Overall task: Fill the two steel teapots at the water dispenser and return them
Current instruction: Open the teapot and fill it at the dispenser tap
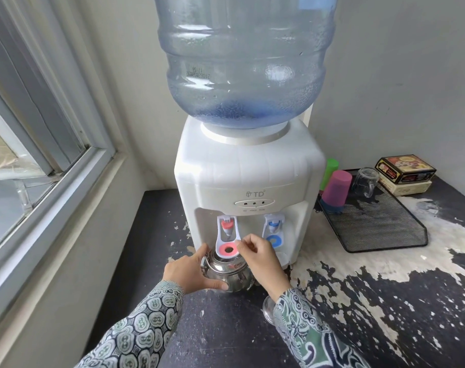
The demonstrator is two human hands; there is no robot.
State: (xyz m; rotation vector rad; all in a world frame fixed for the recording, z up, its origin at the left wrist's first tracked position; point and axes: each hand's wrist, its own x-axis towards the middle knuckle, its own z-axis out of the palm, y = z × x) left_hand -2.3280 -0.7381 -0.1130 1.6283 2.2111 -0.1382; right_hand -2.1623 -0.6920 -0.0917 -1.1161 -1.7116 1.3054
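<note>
A steel teapot (227, 273) is placed on the dark counter (226, 328), directly under the red tap (227, 236) of the white dispenser (248, 179). It is gripped at its left side by the left hand (187, 272), the fingers curved around the body. The right hand (260, 257) is held at the tap lever, with fingertips pinched on the lever's edge.
</note>
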